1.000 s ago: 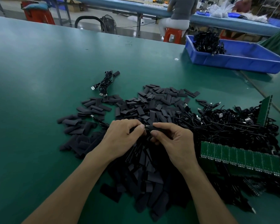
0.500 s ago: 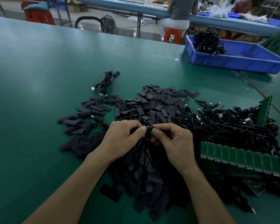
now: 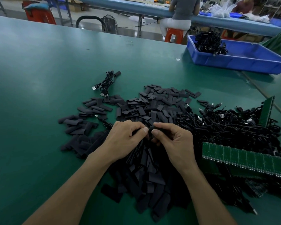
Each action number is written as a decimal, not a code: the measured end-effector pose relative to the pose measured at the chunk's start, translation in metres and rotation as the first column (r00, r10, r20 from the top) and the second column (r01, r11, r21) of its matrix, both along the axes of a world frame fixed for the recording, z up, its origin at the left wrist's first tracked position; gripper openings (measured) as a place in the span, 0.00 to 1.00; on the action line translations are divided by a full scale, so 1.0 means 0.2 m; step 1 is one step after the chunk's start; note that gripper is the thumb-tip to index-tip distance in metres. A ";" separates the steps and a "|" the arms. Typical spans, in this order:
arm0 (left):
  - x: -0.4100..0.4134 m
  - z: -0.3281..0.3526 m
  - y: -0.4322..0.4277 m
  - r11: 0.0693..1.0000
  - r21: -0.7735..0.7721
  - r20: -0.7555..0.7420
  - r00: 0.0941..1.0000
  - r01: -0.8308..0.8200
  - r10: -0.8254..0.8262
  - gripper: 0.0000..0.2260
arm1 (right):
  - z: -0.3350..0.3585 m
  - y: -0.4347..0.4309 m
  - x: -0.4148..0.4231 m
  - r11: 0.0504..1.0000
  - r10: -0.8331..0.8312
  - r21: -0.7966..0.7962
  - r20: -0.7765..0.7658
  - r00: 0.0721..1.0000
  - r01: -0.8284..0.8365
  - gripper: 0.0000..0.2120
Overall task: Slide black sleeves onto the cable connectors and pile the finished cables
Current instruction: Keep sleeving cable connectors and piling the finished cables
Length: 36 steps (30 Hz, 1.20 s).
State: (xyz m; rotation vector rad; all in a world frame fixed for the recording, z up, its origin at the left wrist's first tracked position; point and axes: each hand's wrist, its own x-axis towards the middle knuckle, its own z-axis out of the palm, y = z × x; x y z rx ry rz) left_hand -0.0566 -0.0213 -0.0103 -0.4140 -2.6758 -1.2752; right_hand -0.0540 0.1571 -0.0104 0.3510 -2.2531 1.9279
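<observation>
Your left hand [image 3: 125, 140] pinches a thin black cable end [image 3: 135, 132], connector hidden. Your right hand [image 3: 173, 143] pinches one flat black sleeve [image 3: 152, 128] right against it, above the loose black sleeve heap [image 3: 146, 169]. Small coiled black cable bundle [image 3: 106, 82] lies well apart, far side, on the green table mat [image 3: 39, 78].

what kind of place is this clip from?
Probably a cable-assembly factory floor: a long green workbench heaped with loose black sleeves and tangled cables, a blue bin holding more cables, and another person seated at a parallel bench behind.
</observation>
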 end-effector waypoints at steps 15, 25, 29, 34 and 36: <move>-0.02 -0.04 0.03 0.999 0.017 -0.086 0.995 -0.046 0.047 0.11 | -0.01 -0.03 -0.01 0.981 -0.094 -0.165 0.059 0.994 0.102 0.20; -0.01 -0.03 0.03 0.996 -0.072 -0.194 0.980 -0.052 0.037 0.09 | 0.02 -0.01 -0.01 0.967 -0.109 -0.224 0.063 0.992 0.120 0.06; -0.02 0.02 0.00 0.983 -0.149 -0.256 0.964 -0.109 0.068 0.14 | 0.09 0.00 -0.02 0.948 -0.063 -0.313 0.009 0.998 0.062 0.07; -0.07 0.07 -0.03 0.951 -0.262 -0.245 0.964 -0.166 0.101 0.19 | 0.21 0.00 -0.04 0.924 -0.146 -0.350 0.055 0.988 0.156 0.06; -0.10 0.11 -0.02 0.962 -0.174 -0.236 0.957 -0.212 0.168 0.25 | 0.26 0.02 -0.05 0.956 -0.219 -0.187 0.065 0.974 0.227 0.06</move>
